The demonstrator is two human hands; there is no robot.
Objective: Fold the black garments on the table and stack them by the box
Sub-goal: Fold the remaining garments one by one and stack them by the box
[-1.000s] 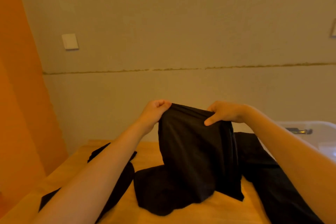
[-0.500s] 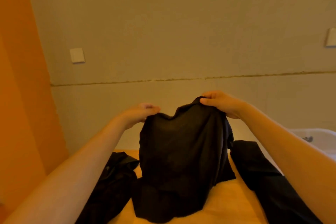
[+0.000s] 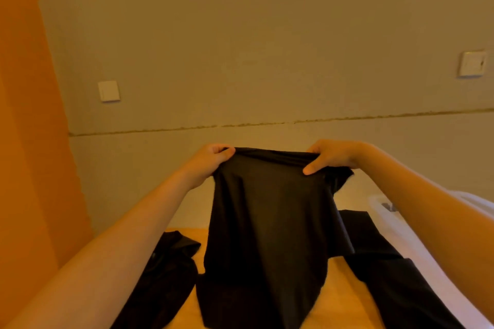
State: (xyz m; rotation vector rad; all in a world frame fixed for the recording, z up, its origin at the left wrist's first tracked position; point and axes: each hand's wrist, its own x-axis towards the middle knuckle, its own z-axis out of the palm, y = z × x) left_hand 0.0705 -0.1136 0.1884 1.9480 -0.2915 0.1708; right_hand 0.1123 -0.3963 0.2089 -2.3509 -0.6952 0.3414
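Garment [image 3: 270, 222] held up over counter [image 3: 344, 291], top edge pinched in left grip [image 3: 211, 161] and right grip [image 3: 330, 156], both closed on cloth. Hem draped on counter. Risk: uneven pull skewing fold; slack edge slipping free; hem snagging neighbouring garment [image 3: 165, 275].

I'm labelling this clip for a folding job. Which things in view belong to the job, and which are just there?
Part of the job:
held black garment
black garment at left
black garment at right
clear box
table
left hand
right hand

Just there:
two wall plates
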